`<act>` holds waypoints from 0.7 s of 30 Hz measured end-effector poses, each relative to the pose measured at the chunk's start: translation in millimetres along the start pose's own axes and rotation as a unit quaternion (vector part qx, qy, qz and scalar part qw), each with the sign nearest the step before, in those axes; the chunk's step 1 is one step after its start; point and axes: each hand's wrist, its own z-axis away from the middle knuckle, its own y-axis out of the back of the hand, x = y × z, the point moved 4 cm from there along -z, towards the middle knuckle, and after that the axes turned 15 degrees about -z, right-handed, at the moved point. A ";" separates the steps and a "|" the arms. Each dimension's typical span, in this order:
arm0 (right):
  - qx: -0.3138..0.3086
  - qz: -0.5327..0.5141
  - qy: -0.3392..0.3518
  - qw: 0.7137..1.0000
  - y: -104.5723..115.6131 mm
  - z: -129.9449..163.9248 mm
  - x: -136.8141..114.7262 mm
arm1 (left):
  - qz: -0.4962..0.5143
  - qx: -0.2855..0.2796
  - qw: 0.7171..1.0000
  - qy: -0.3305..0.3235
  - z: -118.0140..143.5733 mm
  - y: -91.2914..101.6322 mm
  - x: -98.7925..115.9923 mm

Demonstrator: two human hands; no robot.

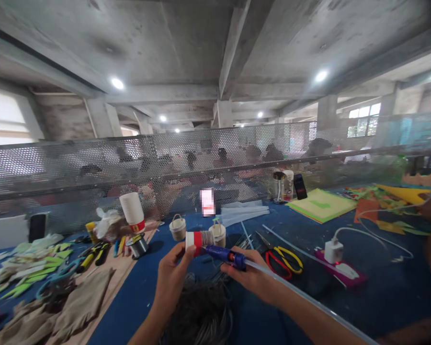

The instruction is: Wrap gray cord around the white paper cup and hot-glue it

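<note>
So both arms are coming up from the bottom of my feed. The slim, bare left forearm [149, 318] slants up and to the right, and its bare left hand [173, 270] has a light pinch grip going, with the thumb [187, 259] lying along the near side, tip upward. Can't make out the rest of those fingers, they're mostly hidden. My bare right forearm [298, 314] angles in from the lower right, and the bare right hand [253, 275] points left, closed in a hold. Hands are roughly level, near each other, not touching.
</note>
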 end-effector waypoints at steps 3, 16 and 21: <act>-0.009 0.011 0.003 1.000 0.2 -0.1 -5.7 | 0.005 0.001 1.000 -0.003 -0.3 -0.1 -0.3; -0.001 0.074 0.046 0.996 2.0 0.9 -12.4 | 0.014 0.000 1.000 -0.007 -0.2 -0.7 -0.1; -0.003 0.095 0.043 0.994 2.8 1.9 -21.0 | 0.004 -0.008 1.000 -0.007 0.7 -0.9 -0.3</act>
